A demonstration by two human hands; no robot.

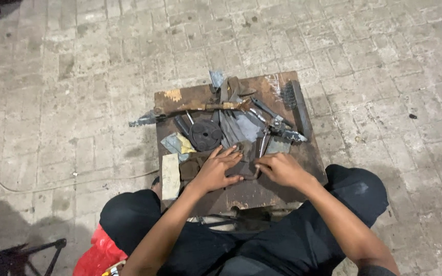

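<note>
Dark leather piece (241, 166) lies crosswise on the wooden board (262, 191), both hands (216, 171) (280, 168) pressing it, fingers loosely curled.

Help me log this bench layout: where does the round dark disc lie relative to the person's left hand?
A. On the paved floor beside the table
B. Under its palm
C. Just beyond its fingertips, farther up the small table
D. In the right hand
C: the round dark disc lies on the small wooden table just past the spread fingers of the left hand, apart from it.
</note>
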